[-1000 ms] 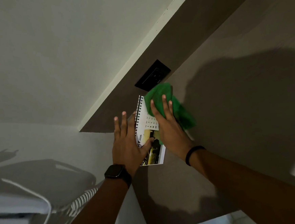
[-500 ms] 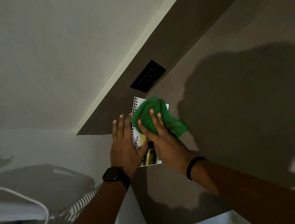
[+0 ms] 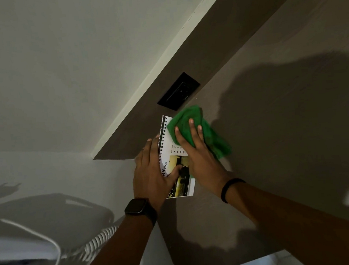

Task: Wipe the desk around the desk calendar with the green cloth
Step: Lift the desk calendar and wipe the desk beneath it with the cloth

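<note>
A spiral-bound desk calendar (image 3: 166, 151) stands on the brown desk (image 3: 274, 137), near its left end. My left hand (image 3: 151, 171) holds the calendar, fingers along the spiral edge and thumb across the page. The green cloth (image 3: 191, 122) lies bunched over the calendar's far right corner and the desk beside it. My right hand (image 3: 200, 157) presses flat on the cloth with fingers spread. The calendar's right part is hidden under that hand.
A black wall socket (image 3: 178, 91) sits in the brown back panel just beyond the calendar. White wall rises above. A white coiled cord (image 3: 98, 240) and a white device lie at the lower left, off the desk's end.
My right hand has slid the cloth away from me and to the right, off the middle of the calendar page toward its far corner. My left hand stays on the calendar.
</note>
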